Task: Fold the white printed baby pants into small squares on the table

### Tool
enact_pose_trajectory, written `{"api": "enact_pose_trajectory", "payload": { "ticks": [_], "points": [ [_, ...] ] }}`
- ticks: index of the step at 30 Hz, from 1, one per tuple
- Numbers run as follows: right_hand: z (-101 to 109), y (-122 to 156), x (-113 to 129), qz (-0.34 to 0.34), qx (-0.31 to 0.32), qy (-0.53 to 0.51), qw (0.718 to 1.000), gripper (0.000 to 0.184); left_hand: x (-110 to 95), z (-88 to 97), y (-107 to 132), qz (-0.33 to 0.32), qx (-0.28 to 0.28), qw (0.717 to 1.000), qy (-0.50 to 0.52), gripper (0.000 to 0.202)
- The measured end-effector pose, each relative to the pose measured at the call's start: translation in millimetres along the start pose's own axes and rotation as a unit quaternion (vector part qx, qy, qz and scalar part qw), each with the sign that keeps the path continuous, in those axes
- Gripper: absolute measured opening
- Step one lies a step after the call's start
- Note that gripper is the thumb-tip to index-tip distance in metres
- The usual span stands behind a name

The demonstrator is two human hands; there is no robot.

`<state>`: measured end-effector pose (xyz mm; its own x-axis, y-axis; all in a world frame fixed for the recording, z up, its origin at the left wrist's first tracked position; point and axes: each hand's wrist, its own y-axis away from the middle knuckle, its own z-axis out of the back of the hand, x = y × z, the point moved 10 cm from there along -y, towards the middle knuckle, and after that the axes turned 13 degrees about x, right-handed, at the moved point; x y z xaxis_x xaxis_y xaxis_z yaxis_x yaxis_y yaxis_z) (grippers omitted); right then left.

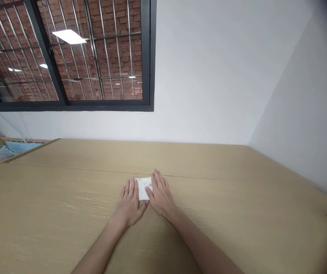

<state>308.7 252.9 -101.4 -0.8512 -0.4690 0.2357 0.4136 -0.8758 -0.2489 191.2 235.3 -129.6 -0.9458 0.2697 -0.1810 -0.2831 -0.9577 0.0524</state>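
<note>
1. Paper point(144, 189): a small white piece, probably folded, lies flat on the table point(237, 198) near its middle. It is between the two hands and partly under them.
2. The left hand point(131, 201) lies flat with fingers stretched, touching the left edge of the paper. The right hand point(161, 195) lies flat on the right side. Neither hand closes around anything; they only press down.
3. I think the paper may slide on the smooth wood if one hand presses harder than the other, and then the edges would not meet straight.
4. A seam point(94, 168) in the table runs just far of the paper. If the paper is pushed far, its edge could catch there.
5. There is open table to the left, right and near side. The wall point(209, 95) closes the far side and the right side, well apart from the hands.
</note>
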Motion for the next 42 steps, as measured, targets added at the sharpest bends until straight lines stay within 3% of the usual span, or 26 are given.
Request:
{"api": "enact_pose_trajectory", "payload": {
  "ticks": [5,12,18,23,27,31,35,39,42],
  "points": [
    [9.9,8.0,15.4,0.049,-0.008,-0.016,0.999,0.053,-19.0,19.5,7.6,-0.08,-0.055,0.995,-0.011,0.066],
    [14.5,10.8,15.3,0.068,0.019,-0.041,0.997,0.062,-12.6,26.3,6.2,-0.071,-0.059,0.996,0.007,0.066],
    [7.8,6.5,-4.4,0.066,0.049,-0.098,0.992,0.063,-3.7,31.4,2.0,-0.067,-0.069,0.995,0.029,0.057],
    [-0.7,-3.2,-25.8,0.067,-0.007,-0.18,0.981,0.061,-0.1,34.0,-0.4,-0.081,-0.099,0.991,0.046,0.044],
    [10.5,-6.6,-33.9,0.086,-0.056,-0.254,0.962,0.041,3.1,47.9,3.9,-0.078,-0.15,0.982,0.083,0.035],
    [18.7,-10.2,-43.6,0.05,-0.063,-0.367,0.927,0.025,0.9,62.5,10.6,-0.077,-0.169,0.971,0.153,0.031],
    [12.1,-14.8,-59.2,-0.005,-0.072,-0.481,0.874,0.042,-0.3,62.3,10.2,-0.07,-0.144,0.951,0.265,0.026],
    [4.6,-15.5,-81.9,-0.089,-0.098,-0.466,0.875,0.053,0.4,47.4,6.5,-0.044,-0.106,0.937,0.331,0.038],
    [6.5,-14.3,-94.0,-0.127,-0.123,-0.438,0.882,0.06,-4.3,40.8,9.4,-0.042,-0.1,0.945,0.309,0.048]
  ]
}}
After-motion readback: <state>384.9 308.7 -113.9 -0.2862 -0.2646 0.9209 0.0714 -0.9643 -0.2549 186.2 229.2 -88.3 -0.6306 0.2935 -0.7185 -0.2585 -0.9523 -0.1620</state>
